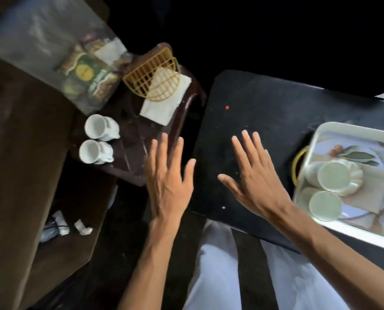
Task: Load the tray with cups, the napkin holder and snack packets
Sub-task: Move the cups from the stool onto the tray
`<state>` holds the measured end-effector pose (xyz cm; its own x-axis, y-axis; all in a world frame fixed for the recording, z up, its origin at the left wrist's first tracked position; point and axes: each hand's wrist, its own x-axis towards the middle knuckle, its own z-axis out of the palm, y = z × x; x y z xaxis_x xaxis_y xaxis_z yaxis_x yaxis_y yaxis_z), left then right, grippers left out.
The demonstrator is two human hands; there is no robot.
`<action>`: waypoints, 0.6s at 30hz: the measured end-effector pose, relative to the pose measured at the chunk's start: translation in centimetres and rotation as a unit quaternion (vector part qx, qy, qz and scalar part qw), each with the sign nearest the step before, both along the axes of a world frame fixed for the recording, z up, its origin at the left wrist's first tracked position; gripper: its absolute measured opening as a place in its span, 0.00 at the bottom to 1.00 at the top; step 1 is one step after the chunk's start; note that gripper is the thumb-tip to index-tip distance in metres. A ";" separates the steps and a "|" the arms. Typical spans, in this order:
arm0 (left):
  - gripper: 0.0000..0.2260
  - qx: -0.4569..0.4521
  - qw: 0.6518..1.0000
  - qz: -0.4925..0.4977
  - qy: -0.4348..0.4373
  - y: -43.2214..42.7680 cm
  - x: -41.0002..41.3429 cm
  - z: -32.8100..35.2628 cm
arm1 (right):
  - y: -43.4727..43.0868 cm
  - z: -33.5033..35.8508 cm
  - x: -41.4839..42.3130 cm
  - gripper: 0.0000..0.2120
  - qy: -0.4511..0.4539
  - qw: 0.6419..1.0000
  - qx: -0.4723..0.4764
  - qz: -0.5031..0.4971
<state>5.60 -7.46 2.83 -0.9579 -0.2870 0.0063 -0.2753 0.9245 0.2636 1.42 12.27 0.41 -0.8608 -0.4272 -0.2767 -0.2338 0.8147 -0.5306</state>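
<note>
White rectangular plastic tray sits at the right end of a black tabletop, with two pale cups already in it on a printed liner. Two more white ceramic cups lie on a dark brown side table, near a yellow lattice plastic napkin holder resting on white napkins. Green snack packets are in a clear bag; their label is too blurred to read. Left hand and right hand hover flat with fingers spread, holding nothing.
</note>
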 end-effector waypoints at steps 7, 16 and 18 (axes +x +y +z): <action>0.25 -0.107 0.990 0.089 -0.002 -13.6 1.7 1.4 | -12.8 0.3 -1.0 0.41 0.046 0.992 0.015 0.114; 0.27 -0.076 0.988 0.107 -0.076 -22.5 2.5 -1.5 | -25.1 0.6 0.5 0.40 0.058 0.970 0.002 0.237; 0.26 -0.068 0.989 0.104 -0.083 -23.2 2.6 -2.1 | -26.6 0.6 0.9 0.37 0.057 0.969 0.001 0.241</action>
